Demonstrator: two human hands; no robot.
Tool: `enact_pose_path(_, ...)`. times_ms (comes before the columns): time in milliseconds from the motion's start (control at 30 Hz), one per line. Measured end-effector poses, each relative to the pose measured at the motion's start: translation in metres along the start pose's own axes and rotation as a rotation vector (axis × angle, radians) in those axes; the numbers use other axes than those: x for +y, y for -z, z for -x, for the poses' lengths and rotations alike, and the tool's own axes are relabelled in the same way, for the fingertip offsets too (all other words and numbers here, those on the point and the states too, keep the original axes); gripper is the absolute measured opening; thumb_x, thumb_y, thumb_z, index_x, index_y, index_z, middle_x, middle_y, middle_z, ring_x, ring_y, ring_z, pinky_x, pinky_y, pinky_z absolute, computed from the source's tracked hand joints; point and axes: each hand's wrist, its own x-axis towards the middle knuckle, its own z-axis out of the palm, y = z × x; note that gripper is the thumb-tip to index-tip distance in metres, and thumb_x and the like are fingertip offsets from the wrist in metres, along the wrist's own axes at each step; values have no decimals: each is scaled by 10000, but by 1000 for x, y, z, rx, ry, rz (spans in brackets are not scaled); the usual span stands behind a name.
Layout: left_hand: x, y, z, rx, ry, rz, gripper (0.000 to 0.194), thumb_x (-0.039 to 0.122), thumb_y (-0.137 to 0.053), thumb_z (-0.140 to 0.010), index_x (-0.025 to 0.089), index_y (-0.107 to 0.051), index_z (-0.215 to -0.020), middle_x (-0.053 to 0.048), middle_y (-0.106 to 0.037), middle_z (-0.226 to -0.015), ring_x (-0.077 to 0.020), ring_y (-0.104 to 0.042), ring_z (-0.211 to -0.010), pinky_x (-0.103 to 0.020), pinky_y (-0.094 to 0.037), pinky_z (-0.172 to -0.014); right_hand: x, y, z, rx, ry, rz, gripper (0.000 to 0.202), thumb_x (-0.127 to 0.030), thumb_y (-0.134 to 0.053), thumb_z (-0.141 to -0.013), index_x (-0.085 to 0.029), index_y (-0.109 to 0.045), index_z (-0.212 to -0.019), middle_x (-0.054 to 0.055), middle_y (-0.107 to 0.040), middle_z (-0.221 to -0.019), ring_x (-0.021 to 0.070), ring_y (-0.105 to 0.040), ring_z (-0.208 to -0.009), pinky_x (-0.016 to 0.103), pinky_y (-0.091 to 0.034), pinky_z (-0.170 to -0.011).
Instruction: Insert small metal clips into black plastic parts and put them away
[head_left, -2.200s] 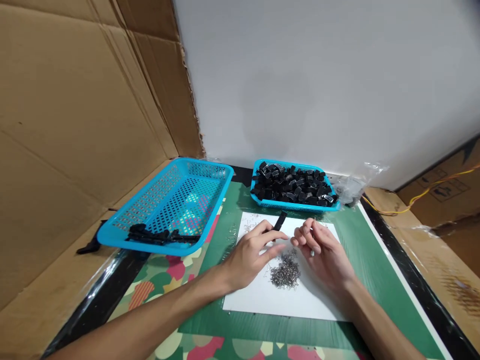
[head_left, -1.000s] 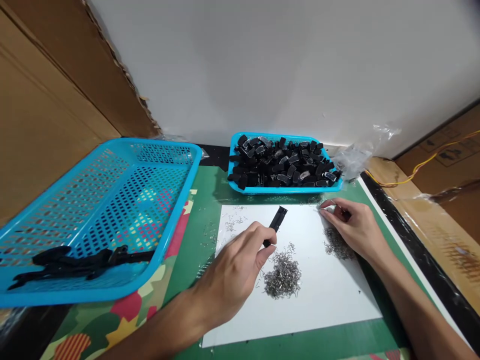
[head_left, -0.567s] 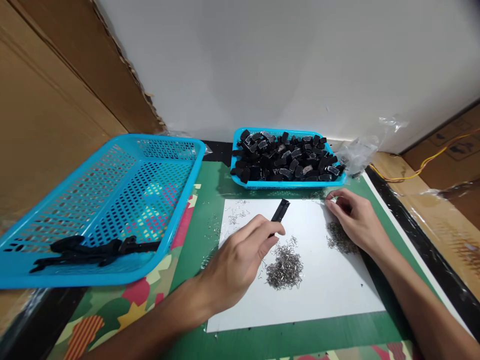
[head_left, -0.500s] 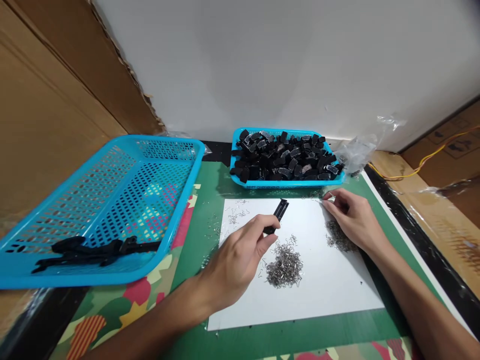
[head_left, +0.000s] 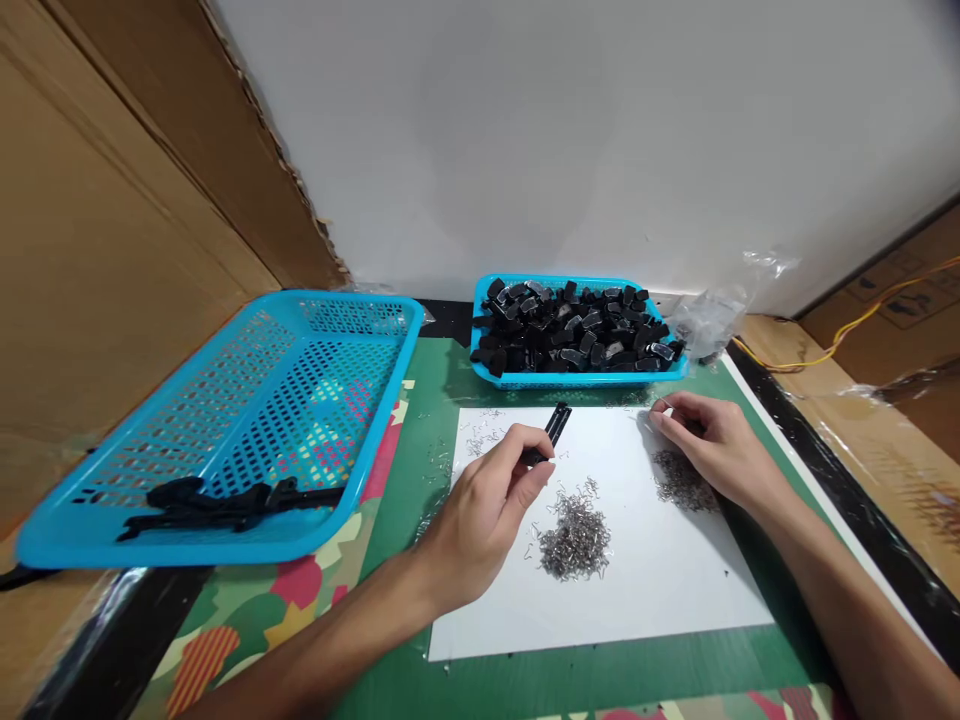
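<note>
My left hand [head_left: 491, 510] is closed, its thumb and fingers pinching a slim black plastic part [head_left: 558, 424] that slants up and away over the white sheet [head_left: 630, 590]. Thumb and forefinger of my right hand [head_left: 709, 435] are pinched together at the sheet's far right edge, with a thin bent metal wire piece [head_left: 661, 404] showing at the tips. Below the black part lies a heap of small bent wire pieces [head_left: 576, 538]. Another heap [head_left: 682, 482] sits partly under my right hand. More loose wire pieces [head_left: 484, 432] are scattered near the sheet's far left corner.
A blue basket [head_left: 592, 380] full of black plastic parts stands at the back. To the left, a larger blue basket [head_left: 382, 420] holds a few long black parts [head_left: 217, 502]. Clear plastic bags [head_left: 709, 318] and a yellow cable [head_left: 832, 350] lie at the right, near cardboard.
The view has shifted slightly, so the baskets sit a little lower and further right. My left hand still grips the black part, now turned a little; my right hand stays pinched near the same place.
</note>
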Motion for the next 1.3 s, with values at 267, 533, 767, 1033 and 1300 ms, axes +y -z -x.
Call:
enact_pose_path(267,1,-2,0,38,21,42,136,367,-517,-1090,233,-536,-1103,40,-520,-836,-129,-509,-721,-273,-401,-665,-33,-23,19,-156,282,15,206,-479,-721,-970,-301,-816,-1010,25,-720,-763,216,-577,-712,393,-412,-806)
enact_pose_path(533,0,-3,1,12,-3,6,104,330,-534,-1089,229,-543,-1108,42,-554,-872,-115,-516,-710,-265,-404,-669,-37,-36,20,-263,290,-42,142,-369,-756,-958,-279,-780,-850,15,-733,-761,205,-559,-696,365,-375,-747)
enact_pose_path(767,2,-1,-1,-18,-55,-23,139,270,-511,-1108,218,-640,-1107,-3,-635,-1023,-138,-587,-864,-271,-441,-793,-45,-25,26,-338,242,-56,206,-384,-620,-1053,-248,-707,-925,30,-712,-847,202,-546,-754,336,-375,-713)
enact_pose_path(1033,2,1,-1,-70,-63,-31,168,282,-557,-1098,242,-716,-1134,0,-615,-997,-125,-567,-840,-262,-423,-768,-55,-23,29,-367,214,-310,184,-367,-591,-1077,-240,-651,-958,20,-653,-953,174,-577,-857,305,-425,-729)
enact_pose_path(1300,2,-1,0,-171,-150,-58,124,276,-630,-1063,215,-705,-1142,-7,-602,-999,-123,-563,-842,-252,-427,-770,-67,-39,41,-273,198,-488,157,-336,-665,-1032,-231,-716,-926,8,-669,-892,162,-591,-811,303,-429,-715)
